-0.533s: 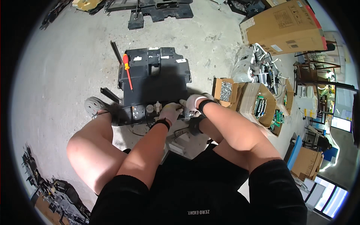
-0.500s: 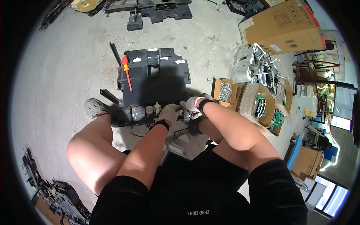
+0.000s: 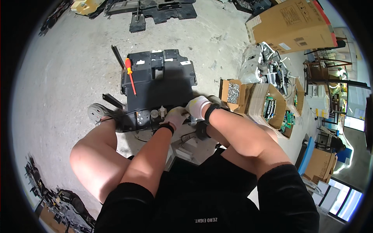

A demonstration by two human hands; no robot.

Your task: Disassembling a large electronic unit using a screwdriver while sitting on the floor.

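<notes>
A dark flat machine housing [image 3: 142, 101] lies on the floor in front of me, with small round and pale parts along its near edge. Both my hands wear white gloves and meet at its near right part. My left hand [image 3: 176, 116] is closed at that edge, beside a pale fitting [image 3: 162, 112]; what its fingers grip is hidden. Just right of it, my right hand [image 3: 197, 107] has its fingers drawn together, pointing toward the left hand, and anything in them is too small to make out. A red and yellow screwdriver [image 3: 131, 77] rests on the housing's left side.
To the right stand a small open box of screws [image 3: 233, 93] and cardboard boxes [image 3: 256, 101] with green circuit boards. Beyond them lie a heap of metal parts [image 3: 268, 66] and a large carton [image 3: 291, 27]. More dark panels [image 3: 167, 11] lie at the far side.
My right hand has turned and shifted slightly, its back now showing more. The left hand stays at nearly the same spot. The screwdriver still lies on the housing.
</notes>
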